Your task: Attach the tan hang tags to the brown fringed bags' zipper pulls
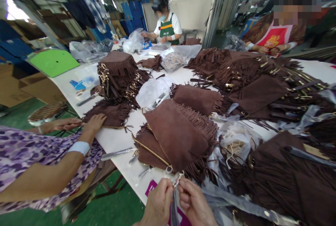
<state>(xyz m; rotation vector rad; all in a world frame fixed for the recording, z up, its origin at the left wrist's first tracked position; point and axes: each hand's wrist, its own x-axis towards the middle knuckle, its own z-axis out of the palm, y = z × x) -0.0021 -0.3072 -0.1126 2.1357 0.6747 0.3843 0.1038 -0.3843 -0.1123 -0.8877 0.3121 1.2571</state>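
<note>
At the bottom centre, my left hand (160, 201) and my right hand (191, 203) meet at the fingertips. Both pinch a small crinkled piece of clear plastic (175, 178) between them. A thin dark strip (173, 212) hangs down between my hands. Just beyond lies a brown suede fringed bag (178, 133) on the white table (118, 138), stacked on other bags, with a gold chain (151, 150) along its near edge.
A co-worker's hand (95, 122) at the left rests on a fringed bag (111, 112). A tall stack of bags (118, 75) stands behind it. A large heap of brown bags (262, 82) fills the right. Two other people work at the far end. Metal tools (115, 154) lie on the table.
</note>
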